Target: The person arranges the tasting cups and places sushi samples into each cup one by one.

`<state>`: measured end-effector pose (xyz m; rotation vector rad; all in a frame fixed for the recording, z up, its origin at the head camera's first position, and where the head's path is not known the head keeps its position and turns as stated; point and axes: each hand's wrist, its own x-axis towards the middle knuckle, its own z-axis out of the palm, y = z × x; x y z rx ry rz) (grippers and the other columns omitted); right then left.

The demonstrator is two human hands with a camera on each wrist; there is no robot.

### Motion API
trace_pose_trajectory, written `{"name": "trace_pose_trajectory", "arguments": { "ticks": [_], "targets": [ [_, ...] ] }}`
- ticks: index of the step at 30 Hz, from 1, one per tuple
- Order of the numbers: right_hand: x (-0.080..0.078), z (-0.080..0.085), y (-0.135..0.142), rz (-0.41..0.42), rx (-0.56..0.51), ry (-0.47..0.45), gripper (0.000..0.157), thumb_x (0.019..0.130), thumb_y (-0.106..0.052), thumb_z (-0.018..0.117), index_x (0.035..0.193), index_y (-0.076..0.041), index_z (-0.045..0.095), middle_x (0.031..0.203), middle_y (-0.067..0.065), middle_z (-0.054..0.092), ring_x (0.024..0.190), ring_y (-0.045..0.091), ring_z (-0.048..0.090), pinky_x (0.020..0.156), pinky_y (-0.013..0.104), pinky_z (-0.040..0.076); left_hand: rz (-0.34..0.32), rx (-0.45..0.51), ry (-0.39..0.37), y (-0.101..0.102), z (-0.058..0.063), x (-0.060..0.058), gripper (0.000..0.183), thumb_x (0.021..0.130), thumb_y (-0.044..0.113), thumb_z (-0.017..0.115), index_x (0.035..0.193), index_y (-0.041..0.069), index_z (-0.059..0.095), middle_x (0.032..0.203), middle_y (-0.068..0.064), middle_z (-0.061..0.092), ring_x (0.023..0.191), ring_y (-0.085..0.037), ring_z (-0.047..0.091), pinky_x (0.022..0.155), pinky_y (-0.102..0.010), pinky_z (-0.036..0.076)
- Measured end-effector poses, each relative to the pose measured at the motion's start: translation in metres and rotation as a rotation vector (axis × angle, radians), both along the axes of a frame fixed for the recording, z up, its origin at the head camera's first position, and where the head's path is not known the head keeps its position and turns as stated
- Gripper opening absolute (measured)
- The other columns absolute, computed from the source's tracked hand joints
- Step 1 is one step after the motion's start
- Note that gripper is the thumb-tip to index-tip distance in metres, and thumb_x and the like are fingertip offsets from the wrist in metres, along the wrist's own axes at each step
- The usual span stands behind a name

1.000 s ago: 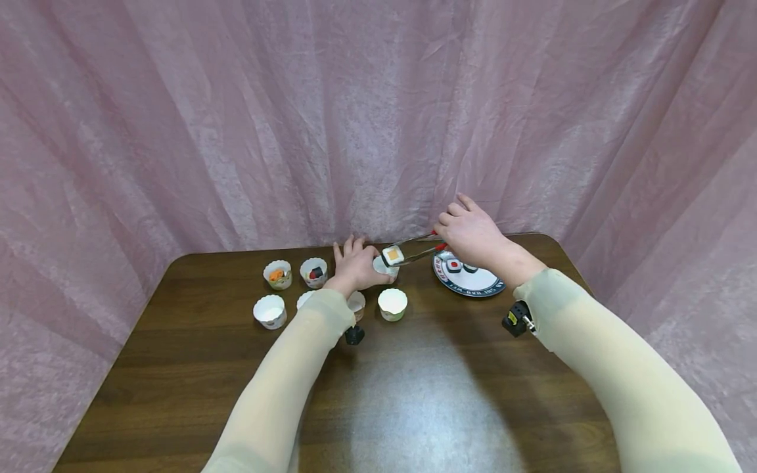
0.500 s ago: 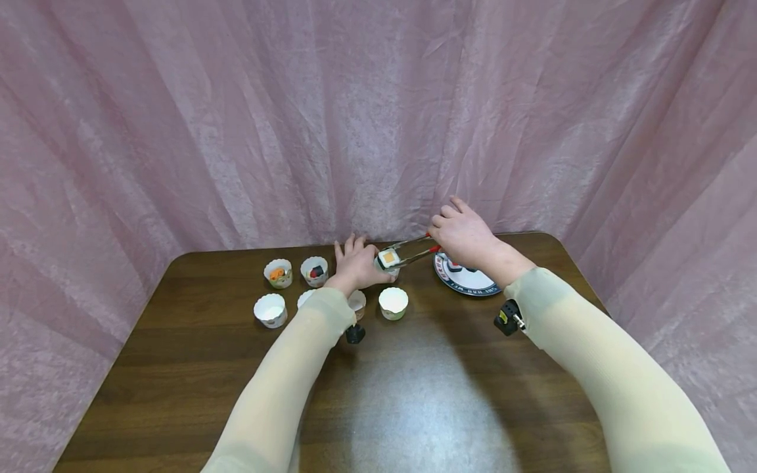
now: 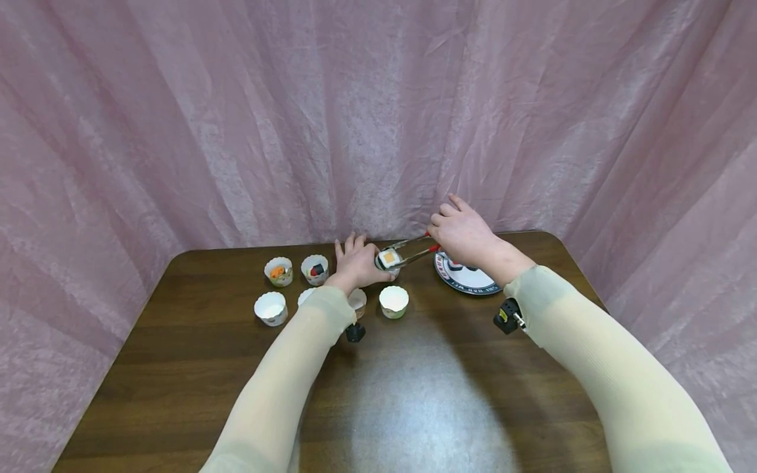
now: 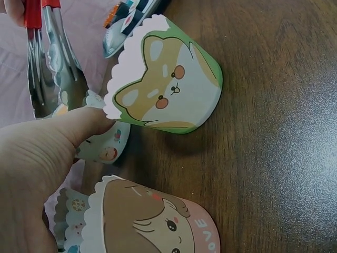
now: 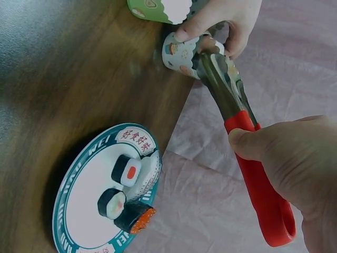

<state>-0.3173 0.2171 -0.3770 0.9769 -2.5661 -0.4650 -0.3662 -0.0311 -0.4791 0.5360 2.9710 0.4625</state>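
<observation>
Past a paper cup with orange contents (image 3: 284, 281) at left, we find the left hand (image 3: 357, 264), thumb and fingers curled round a patterned cup (image 5: 176, 55). Over its mouth sits a boxy, yellow-centred sushi piece (image 3: 388, 258), no long axis evident, just beside the left thumb and so nearer that hand. The tongs (image 5: 224, 88) reach it lengthwise from the right, arms parted by about its breadth, red handles (image 5: 254, 171) gripped by the right hand (image 3: 465, 231) near a plate (image 3: 467, 288). We cannot tell whether the tips pinch the piece or the cup bears it; the cup's inside is hidden, and the right hand covers part of the plate.
</observation>
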Motion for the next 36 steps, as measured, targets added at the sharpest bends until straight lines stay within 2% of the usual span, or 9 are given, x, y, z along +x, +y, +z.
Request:
{"name": "trace_pose_trajectory", "arguments": {
  "ticks": [5,10,19,23,27,32,36],
  "targets": [
    [0.000,-0.001,-0.001,0.004,0.025,-0.003,0.017,0.085,-0.004,0.076,0.101,-0.009,0.075,0.095,0.006,0.066,0.101,0.032,0.056,0.115,0.059,0.031,0.001,-0.016,0.000,-0.001,-0.001,0.000,0.061,0.078,0.060,0.082,0.121,0.018,0.070,0.164,-0.017,0.026,0.154,-0.041,0.007,0.118,-0.067,0.000],
    [0.000,-0.001,-0.002,-0.003,0.030,-0.004,0.020,0.081,-0.004,0.077,0.101,-0.009,0.076,0.095,0.006,0.066,0.102,0.033,0.055,0.115,0.059,0.030,-0.001,-0.024,0.001,0.000,-0.002,0.000,0.057,0.080,0.058,0.080,0.118,0.018,0.069,0.164,-0.016,0.027,0.154,-0.041,0.007,0.118,-0.067,-0.001],
    [0.001,0.002,0.001,-0.017,-0.008,-0.018,0.023,0.086,0.004,0.072,0.105,-0.008,0.076,0.103,0.007,0.069,0.104,0.032,0.056,0.116,0.058,0.030,-0.013,-0.024,0.011,0.000,-0.001,0.001,0.059,0.078,0.058,0.081,0.120,0.019,0.067,0.164,-0.015,0.028,0.154,-0.041,0.009,0.118,-0.067,0.000],
    [0.003,0.005,0.005,-0.039,-0.022,-0.032,0.023,0.087,0.000,0.072,0.109,-0.007,0.075,0.107,0.008,0.069,0.107,0.033,0.056,0.117,0.058,0.028,-0.013,-0.028,0.017,0.000,-0.002,0.001,0.059,0.078,0.059,0.081,0.121,0.020,0.066,0.164,-0.014,0.028,0.154,-0.041,0.010,0.118,-0.067,0.001],
    [0.005,0.007,0.010,-0.048,-0.026,-0.026,0.023,0.086,-0.006,0.075,0.109,-0.006,0.073,0.105,0.009,0.068,0.107,0.035,0.056,0.116,0.058,0.029,-0.013,-0.021,0.013,-0.002,-0.003,0.001,0.058,0.080,0.059,0.080,0.121,0.021,0.067,0.165,-0.014,0.027,0.154,-0.040,0.008,0.118,-0.067,0.000],
    [0.007,0.009,0.018,-0.058,-0.025,-0.019,0.037,0.079,-0.017,0.086,0.111,-0.006,0.073,0.105,0.010,0.067,0.109,0.037,0.056,0.116,0.059,0.029,-0.010,-0.011,0.007,-0.004,-0.004,0.001,0.058,0.081,0.061,0.079,0.121,0.021,0.068,0.165,-0.015,0.027,0.154,-0.041,0.008,0.118,-0.067,0.000],
    [0.009,0.011,0.026,-0.078,-0.041,-0.041,0.039,0.080,-0.018,0.086,0.114,-0.006,0.073,0.109,0.010,0.068,0.111,0.037,0.056,0.117,0.060,0.027,-0.011,-0.013,-0.011,-0.007,-0.007,-0.002,0.062,0.081,0.062,0.077,0.127,0.021,0.066,0.165,-0.015,0.025,0.154,-0.041,0.005,0.118,-0.067,-0.002]
  ]
}}
